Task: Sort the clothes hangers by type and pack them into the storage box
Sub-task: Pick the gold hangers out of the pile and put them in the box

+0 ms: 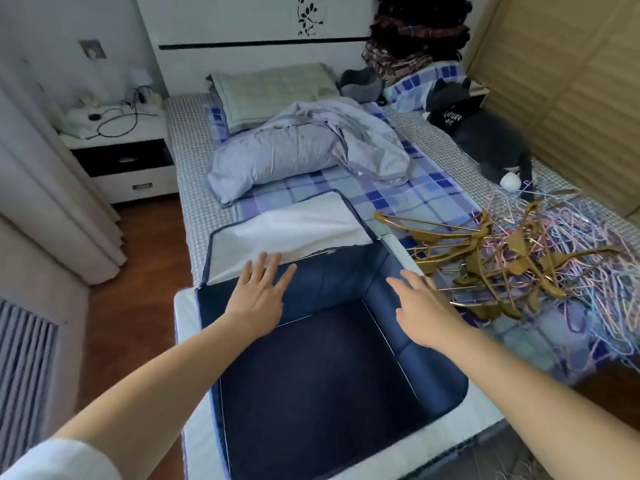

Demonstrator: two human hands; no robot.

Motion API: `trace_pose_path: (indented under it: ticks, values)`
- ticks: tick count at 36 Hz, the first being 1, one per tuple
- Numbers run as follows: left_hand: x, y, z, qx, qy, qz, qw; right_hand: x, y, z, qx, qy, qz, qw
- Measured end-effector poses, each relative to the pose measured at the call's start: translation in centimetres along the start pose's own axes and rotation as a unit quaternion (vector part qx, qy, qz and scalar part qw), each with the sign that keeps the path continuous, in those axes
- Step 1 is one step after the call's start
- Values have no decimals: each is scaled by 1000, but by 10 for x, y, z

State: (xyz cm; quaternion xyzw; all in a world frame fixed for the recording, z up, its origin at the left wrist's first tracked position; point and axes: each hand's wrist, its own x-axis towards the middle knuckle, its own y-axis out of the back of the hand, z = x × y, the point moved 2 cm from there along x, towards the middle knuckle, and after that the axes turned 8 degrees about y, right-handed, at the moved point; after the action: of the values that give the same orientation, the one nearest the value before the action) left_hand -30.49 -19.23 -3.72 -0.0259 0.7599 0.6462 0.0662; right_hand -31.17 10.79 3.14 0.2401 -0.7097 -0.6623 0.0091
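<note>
Now both hands' fingers spread wide, holding nothing: left hand [258, 299], right hand [420, 311], seemingly above storage box [311, 393].

Storage box [433, 382] interior bare, open from above; flipped lid [287, 230] behind; tangled hanger pile [519, 268] crowds its right rim.

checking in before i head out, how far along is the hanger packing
Barely started. Done: the storage box sits open on the bed, lid flipped back, its dark interior holding no hangers. In hand: nothing; the left hand and right hand are spread open over the box's far wall. Left: everything, since the gold hangers and thin pastel hangers lie tangled in one unsorted pile beside the box.
</note>
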Motion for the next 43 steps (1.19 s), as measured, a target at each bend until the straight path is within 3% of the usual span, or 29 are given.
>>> trace_pose_path:
  ticks: [8,12,16,21,26,29,31,34,37,38,40,41,43]
  values:
    - [-29,-10,-40,-97,171,63,978,32,-12,11,46,8,24,999]
    - [-40,-16,-64,-72,217,80,970,82,-1,24,57,-18,77,995]
    - [-41,-22,-74,-153,286,96,941,144,10,32,55,-27,89,994]
    - [-37,-30,-82,-178,315,108,926,191,16,33,110,-35,42,992]
    - [-26,-29,-84,-161,323,87,928,220,15,40,218,-133,0,967]
    - [-18,-30,-86,-147,340,74,926,237,6,52,257,-187,57,946]
    - [-15,-30,-87,-173,356,73,915,241,2,55,218,-200,59,954]
    - [-13,-29,-93,-249,380,66,888,239,6,46,91,-121,101,983]
    - [-7,-25,-100,-298,395,20,869,223,12,27,56,25,218,974]
    - [-6,-23,-100,-291,394,3,872,217,12,19,48,64,193,978]
    - [-8,-19,-97,-251,385,-17,888,203,2,12,-30,107,35,993]
    - [-10,-16,-93,-230,381,-17,895,196,-2,16,-67,92,-31,993]
    - [-14,-9,-79,-194,353,14,915,178,-1,31,-73,38,-57,995]
